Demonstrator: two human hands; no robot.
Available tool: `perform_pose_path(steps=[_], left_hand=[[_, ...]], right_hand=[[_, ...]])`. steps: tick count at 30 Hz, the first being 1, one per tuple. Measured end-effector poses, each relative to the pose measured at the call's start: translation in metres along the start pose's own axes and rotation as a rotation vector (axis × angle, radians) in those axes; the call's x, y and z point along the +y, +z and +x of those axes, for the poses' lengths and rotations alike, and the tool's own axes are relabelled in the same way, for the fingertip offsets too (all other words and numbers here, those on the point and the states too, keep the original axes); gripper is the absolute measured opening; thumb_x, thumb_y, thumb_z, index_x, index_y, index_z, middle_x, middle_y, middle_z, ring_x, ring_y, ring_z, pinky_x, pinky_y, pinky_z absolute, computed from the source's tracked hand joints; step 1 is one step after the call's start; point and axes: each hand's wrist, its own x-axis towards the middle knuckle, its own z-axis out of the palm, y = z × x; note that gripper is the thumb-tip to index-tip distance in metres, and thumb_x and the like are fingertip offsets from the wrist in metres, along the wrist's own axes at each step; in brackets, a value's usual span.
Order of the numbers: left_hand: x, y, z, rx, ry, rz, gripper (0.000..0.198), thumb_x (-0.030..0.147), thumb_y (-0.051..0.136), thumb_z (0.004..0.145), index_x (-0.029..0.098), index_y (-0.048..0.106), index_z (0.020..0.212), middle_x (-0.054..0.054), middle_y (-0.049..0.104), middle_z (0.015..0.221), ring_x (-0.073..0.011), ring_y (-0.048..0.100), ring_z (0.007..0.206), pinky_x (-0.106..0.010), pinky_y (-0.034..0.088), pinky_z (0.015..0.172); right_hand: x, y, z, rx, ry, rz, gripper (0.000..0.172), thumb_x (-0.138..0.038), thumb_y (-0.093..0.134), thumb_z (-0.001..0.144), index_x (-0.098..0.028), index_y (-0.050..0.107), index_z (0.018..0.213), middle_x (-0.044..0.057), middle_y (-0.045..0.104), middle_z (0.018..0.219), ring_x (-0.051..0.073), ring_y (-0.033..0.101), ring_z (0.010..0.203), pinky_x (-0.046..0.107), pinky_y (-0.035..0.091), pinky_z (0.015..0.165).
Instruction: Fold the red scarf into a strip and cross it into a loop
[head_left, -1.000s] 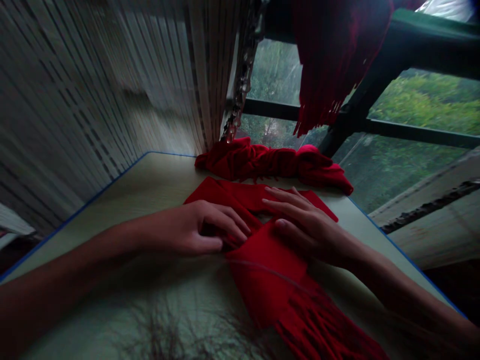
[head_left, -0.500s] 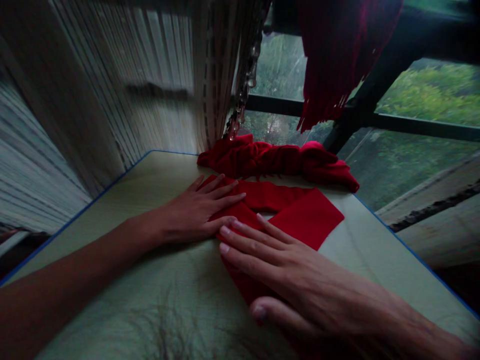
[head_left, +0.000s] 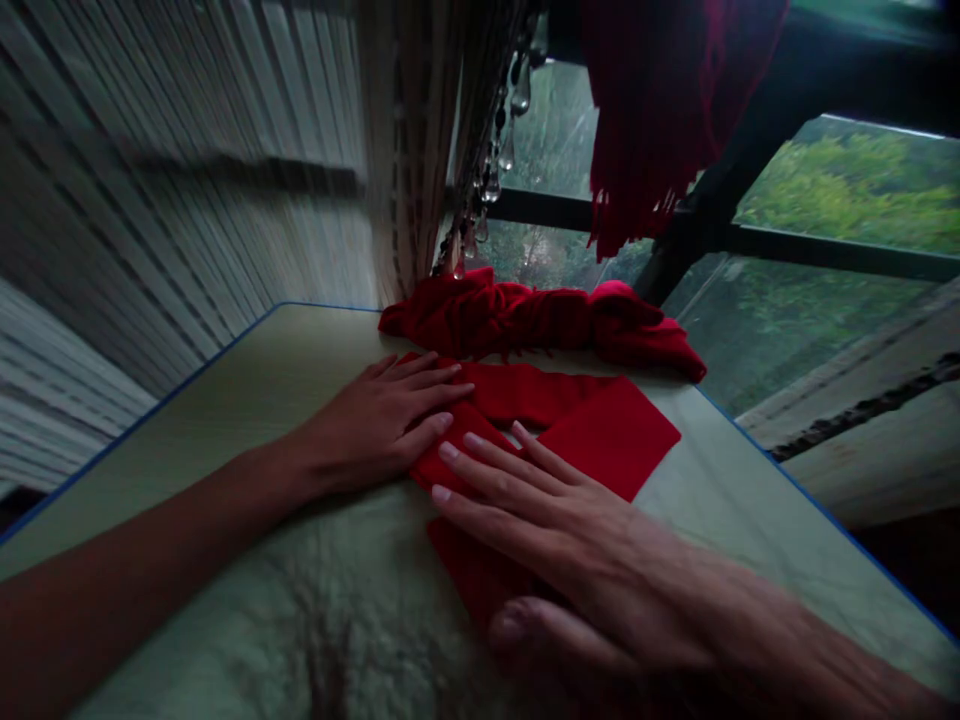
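The folded scarf (head_left: 619, 440) runs away across the desk (head_left: 285, 370) under both flat, spread grips, left hand (head_left: 371, 425) farther, right hand (head_left: 570, 540) nearer.

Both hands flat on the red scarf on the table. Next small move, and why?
Probably slide the right hand outward over the folded red scarf toward its free corner, smoothing that layer, while the left hand pins the fold. Both palms lie flat on the cloth, and the flap nearest the table edge has no hand on it.
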Motion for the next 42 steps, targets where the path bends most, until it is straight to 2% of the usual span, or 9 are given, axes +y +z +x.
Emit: perform_pose_path(steps=[7, 12, 17, 26, 30, 34, 37, 40, 42], left_hand=[[0.001, -0.001, 0.001, 0.007, 0.013, -0.002, 0.049, 0.042, 0.041, 0.104, 0.029, 0.05, 0.151, 0.0, 0.041, 0.163, -0.0225, 0.032, 0.154, -0.045, 0.019, 0.128], [0.001, -0.001, 0.001, -0.005, 0.018, -0.021, 0.05, 0.042, 0.042, 0.104, 0.027, 0.051, 0.151, -0.002, 0.041, 0.163, -0.0244, 0.032, 0.153, -0.047, 0.021, 0.128], [0.001, 0.0, 0.002, 0.012, 0.011, 0.007, 0.05, 0.042, 0.043, 0.103, 0.031, 0.05, 0.151, 0.001, 0.041, 0.163, -0.0221, 0.033, 0.153, -0.044, 0.021, 0.128], [0.001, 0.0, 0.003, -0.011, 0.011, 0.029, 0.051, 0.043, 0.039, 0.105, 0.03, 0.046, 0.154, 0.0, 0.039, 0.164, -0.0222, 0.03, 0.154, -0.046, 0.02, 0.128], [-0.002, 0.005, 0.003, -0.029, 0.041, 0.048, 0.054, 0.047, 0.034, 0.107, 0.029, 0.041, 0.157, -0.001, 0.033, 0.167, -0.024, 0.024, 0.157, -0.048, 0.017, 0.128], [-0.003, 0.009, 0.001, -0.045, 0.03, 0.098, 0.059, 0.056, 0.034, 0.106, 0.032, 0.033, 0.16, -0.001, 0.025, 0.17, -0.0291, 0.016, 0.159, -0.055, 0.013, 0.127], [-0.007, 0.005, 0.0, -0.03, 0.031, 0.082, 0.062, 0.061, 0.036, 0.105, 0.035, 0.029, 0.161, -0.002, 0.025, 0.17, -0.0315, 0.016, 0.158, -0.061, 0.013, 0.125], [-0.016, -0.004, 0.008, 0.146, 0.036, 0.029, 0.056, 0.054, 0.034, 0.107, 0.03, 0.04, 0.157, -0.004, 0.038, 0.165, -0.0298, 0.026, 0.156, -0.058, 0.019, 0.125], [-0.02, -0.01, 0.02, 0.269, 0.054, -0.018, 0.051, 0.048, 0.034, 0.108, 0.023, 0.052, 0.149, -0.008, 0.051, 0.156, -0.0277, 0.039, 0.149, -0.051, 0.028, 0.123]], right_hand=[[-0.006, -0.004, -0.001, -0.083, -0.008, -0.011, 0.066, -0.058, 0.046, 0.103, -0.022, 0.042, 0.158, 0.002, 0.024, 0.167, 0.02, 0.013, 0.157, 0.04, -0.001, 0.128], [-0.01, -0.009, -0.001, 0.073, -0.004, -0.046, 0.059, -0.052, 0.037, 0.107, -0.021, 0.043, 0.157, -0.001, 0.021, 0.168, 0.014, 0.006, 0.157, 0.035, 0.002, 0.128], [-0.008, -0.002, 0.001, -0.074, 0.008, -0.037, 0.058, -0.052, 0.043, 0.105, -0.024, 0.042, 0.157, -0.002, 0.026, 0.166, 0.017, 0.015, 0.157, 0.039, 0.006, 0.129], [-0.004, -0.001, 0.002, -0.1, -0.018, 0.0, 0.062, -0.055, 0.039, 0.106, -0.022, 0.041, 0.158, 0.0, 0.026, 0.166, 0.016, 0.014, 0.157, 0.039, -0.002, 0.128], [0.0, 0.002, 0.002, 0.057, -0.012, 0.006, 0.063, -0.054, 0.042, 0.105, -0.023, 0.038, 0.159, 0.0, 0.022, 0.167, 0.018, 0.007, 0.157, 0.04, -0.003, 0.128], [0.011, 0.004, 0.002, -0.025, -0.07, 0.09, 0.063, -0.052, 0.042, 0.106, -0.025, 0.031, 0.162, 0.001, 0.026, 0.167, 0.02, 0.012, 0.158, 0.048, -0.003, 0.129], [0.036, -0.008, -0.008, 0.147, 0.009, 0.125, 0.06, -0.051, 0.037, 0.108, -0.027, 0.031, 0.162, 0.003, 0.024, 0.169, 0.022, 0.015, 0.158, 0.053, 0.013, 0.129], [0.076, -0.024, -0.027, 0.526, 0.248, -0.014, 0.053, -0.044, 0.04, 0.108, -0.031, 0.038, 0.159, 0.006, 0.033, 0.167, 0.026, 0.025, 0.156, 0.057, 0.021, 0.127], [0.104, -0.028, -0.04, 0.583, 0.375, -0.093, 0.05, -0.046, 0.041, 0.107, -0.029, 0.048, 0.153, 0.008, 0.039, 0.164, 0.028, 0.03, 0.154, 0.059, 0.02, 0.126]])
